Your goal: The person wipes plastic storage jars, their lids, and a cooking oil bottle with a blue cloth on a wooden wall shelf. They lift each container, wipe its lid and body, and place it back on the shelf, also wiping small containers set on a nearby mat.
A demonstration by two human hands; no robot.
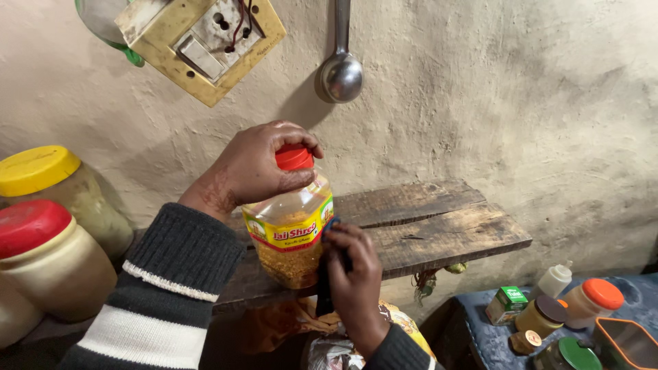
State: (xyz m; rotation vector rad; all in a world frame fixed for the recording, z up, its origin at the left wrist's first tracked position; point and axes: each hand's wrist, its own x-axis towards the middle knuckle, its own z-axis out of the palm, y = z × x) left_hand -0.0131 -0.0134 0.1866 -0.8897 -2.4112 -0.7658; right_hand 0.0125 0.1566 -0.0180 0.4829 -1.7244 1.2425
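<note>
The left hand [264, 164] is closing its fingers around the red cap [294, 157] of a plastic bottle [291, 229] standing on the wooden shelf [439, 223]. The right hand [353, 274] is gripping a dark cloth [324, 281], pressing it against the bottle's side.
</note>
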